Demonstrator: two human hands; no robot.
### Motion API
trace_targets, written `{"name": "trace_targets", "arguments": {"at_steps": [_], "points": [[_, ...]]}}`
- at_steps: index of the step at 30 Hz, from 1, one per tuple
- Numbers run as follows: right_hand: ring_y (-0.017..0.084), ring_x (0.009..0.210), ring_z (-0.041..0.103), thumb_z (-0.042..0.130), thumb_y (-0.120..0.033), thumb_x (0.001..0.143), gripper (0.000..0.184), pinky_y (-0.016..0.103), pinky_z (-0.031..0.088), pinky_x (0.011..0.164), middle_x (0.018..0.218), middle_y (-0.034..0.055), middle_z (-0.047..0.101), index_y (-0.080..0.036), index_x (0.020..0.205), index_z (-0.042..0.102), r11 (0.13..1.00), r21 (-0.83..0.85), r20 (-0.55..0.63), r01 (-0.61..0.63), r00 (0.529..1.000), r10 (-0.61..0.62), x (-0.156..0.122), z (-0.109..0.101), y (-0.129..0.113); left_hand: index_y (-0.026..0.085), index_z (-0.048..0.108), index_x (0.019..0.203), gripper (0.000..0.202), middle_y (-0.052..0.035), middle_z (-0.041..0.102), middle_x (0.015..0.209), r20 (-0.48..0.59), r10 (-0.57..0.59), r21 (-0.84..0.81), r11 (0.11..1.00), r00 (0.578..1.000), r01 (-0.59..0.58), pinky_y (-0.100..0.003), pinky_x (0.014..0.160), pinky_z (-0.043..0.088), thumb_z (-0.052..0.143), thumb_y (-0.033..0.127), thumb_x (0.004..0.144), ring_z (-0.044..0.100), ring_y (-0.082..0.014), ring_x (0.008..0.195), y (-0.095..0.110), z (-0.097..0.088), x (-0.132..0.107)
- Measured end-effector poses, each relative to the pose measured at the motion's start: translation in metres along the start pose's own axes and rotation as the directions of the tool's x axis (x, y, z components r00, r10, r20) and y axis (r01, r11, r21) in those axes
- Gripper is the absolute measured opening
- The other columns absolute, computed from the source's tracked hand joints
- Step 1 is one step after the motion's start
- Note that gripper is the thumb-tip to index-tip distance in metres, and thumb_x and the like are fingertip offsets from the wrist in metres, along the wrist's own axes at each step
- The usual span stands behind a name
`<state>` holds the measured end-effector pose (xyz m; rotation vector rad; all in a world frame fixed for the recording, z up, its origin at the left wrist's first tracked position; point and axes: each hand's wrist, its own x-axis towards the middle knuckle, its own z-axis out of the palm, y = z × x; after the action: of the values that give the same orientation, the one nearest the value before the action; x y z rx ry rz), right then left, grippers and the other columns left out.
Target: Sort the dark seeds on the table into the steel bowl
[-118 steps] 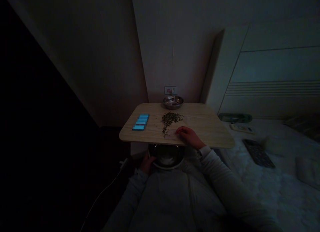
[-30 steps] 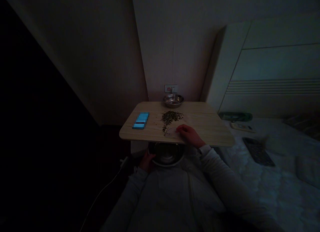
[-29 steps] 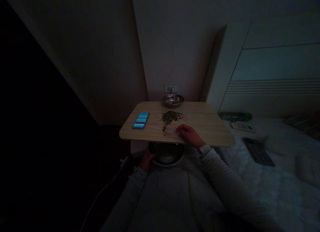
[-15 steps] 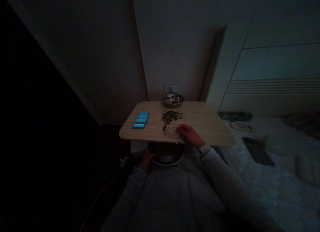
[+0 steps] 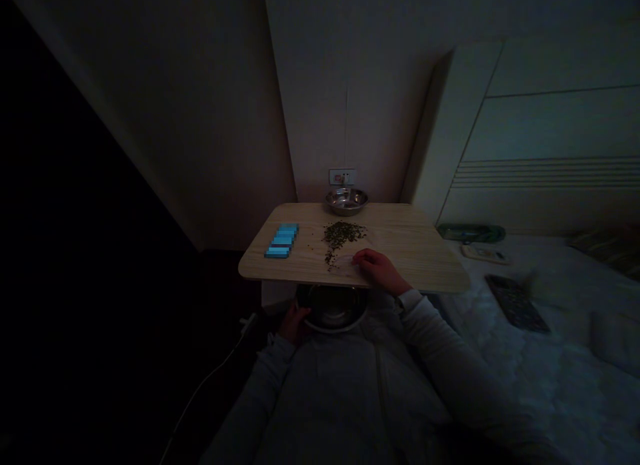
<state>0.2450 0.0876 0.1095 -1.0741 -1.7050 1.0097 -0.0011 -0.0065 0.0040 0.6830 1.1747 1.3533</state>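
Note:
A loose pile of small dark-green bits (image 5: 343, 233), like seeds or dried beans, lies on the wooden table (image 5: 420, 251), with a thin trail running toward the near edge. Just right of that trail, my right hand (image 5: 380, 270) rests low over the tabletop, fingers drawn together; whatever they pinch is too small to make out. A faint pale patch shows beside its fingertips. Below the table's front edge, my left hand (image 5: 294, 323) grips the left rim of a wide metal basin (image 5: 333, 328) at my lap. The basin's far side is hidden under the tabletop.
A shiny steel bowl (image 5: 347, 203) stands at the table's back edge, below a wall socket (image 5: 342, 177). A phone with a lit, blurred screen (image 5: 283, 241) lies on the left. The bed at right holds a dark patterned flat item (image 5: 516, 303) and a green bottle-like object (image 5: 471, 233).

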Motion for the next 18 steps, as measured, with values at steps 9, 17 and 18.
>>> {"name": "trace_targets", "arguments": {"at_steps": [9, 17, 18], "points": [[0.019, 0.085, 0.066, 0.056, -0.024, 0.072, 0.012, 0.036, 0.050, 0.088, 0.084, 0.0022, 0.074, -0.021, 0.078, 0.065, 1.000, 0.017, -0.016, -0.022, 1.000, 0.022, -0.001, 0.001, -0.003, 0.023, 0.069, 0.087, 0.037, -0.0043, 0.073, 0.083, -0.004, -0.046, 0.000, 0.999, 0.999, 0.046, -0.040, 0.088, 0.052, 0.080, 0.026, 0.051, 0.068, -0.0296, 0.100, 0.008, 0.002, -0.006], [0.020, 0.084, 0.065, 0.056, -0.026, 0.072, 0.014, 0.036, 0.049, 0.088, 0.085, 0.0028, 0.074, -0.021, 0.080, 0.066, 1.000, 0.000, -0.007, -0.020, 1.000, 0.020, -0.001, 0.000, -0.003, 0.023, 0.068, 0.102, 0.052, -0.0041, 0.073, 0.086, 0.002, -0.084, -0.059, 0.995, 0.996, 0.084, -0.042, 0.085, 0.053, 0.080, 0.028, 0.052, 0.069, -0.0297, 0.096, -0.001, 0.005, -0.002], [0.020, 0.085, 0.065, 0.056, -0.027, 0.072, 0.013, 0.036, 0.048, 0.089, 0.084, 0.0026, 0.074, -0.021, 0.079, 0.066, 1.000, -0.004, -0.005, -0.008, 1.000, 0.008, -0.001, 0.000, -0.002, 0.023, 0.067, 0.104, 0.054, -0.0040, 0.073, 0.086, -0.007, -0.087, -0.062, 0.994, 0.996, 0.086, -0.042, 0.084, 0.053, 0.079, 0.030, 0.052, 0.069, -0.0295, 0.094, -0.003, 0.004, -0.001]]}}
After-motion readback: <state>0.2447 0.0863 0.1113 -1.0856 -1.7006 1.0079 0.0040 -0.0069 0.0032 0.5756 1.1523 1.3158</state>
